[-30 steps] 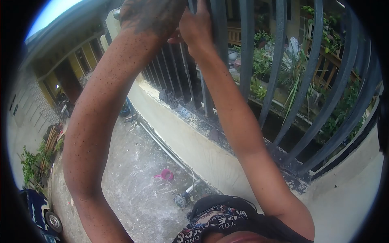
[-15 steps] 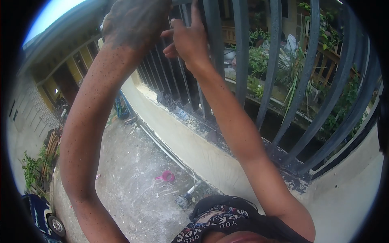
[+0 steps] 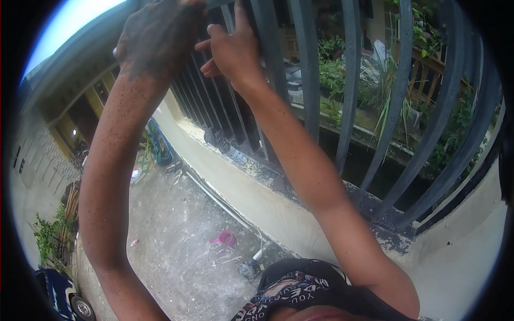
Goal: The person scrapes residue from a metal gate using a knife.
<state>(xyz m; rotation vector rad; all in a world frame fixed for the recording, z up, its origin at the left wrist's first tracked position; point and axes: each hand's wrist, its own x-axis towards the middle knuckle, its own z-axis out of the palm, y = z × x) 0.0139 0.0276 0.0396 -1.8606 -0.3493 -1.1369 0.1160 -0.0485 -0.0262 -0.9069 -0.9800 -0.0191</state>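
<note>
My left hand (image 3: 158, 43) is raised at the top left, its back smeared with dark grey-black stain and dark specks running down the forearm. Its fingers curl away from the camera, so whatever they grip is hidden; a small pale spot shows at the hand's outer edge. My right hand (image 3: 234, 53) is beside the grey metal fence bars (image 3: 308, 69). Its index finger stretches upward along a bar, while the thumb and other fingers point left, apart from each other. The fence's top is partly cut off by the frame.
The bars stand on a low cream wall (image 3: 257, 206) with a dark, paint-spotted ledge. A dark crumpled cloth (image 3: 215, 139) rests on it. On the concrete below are a pink dipper (image 3: 226, 238) and a pale pipe (image 3: 214, 195). Plants (image 3: 388, 91) grow behind the fence; a dark car (image 3: 61, 294) stands lower left.
Both hands have shifted slightly left and up in view, keeping nearly the same pose. The background has shifted a little too, as the camera moved.
</note>
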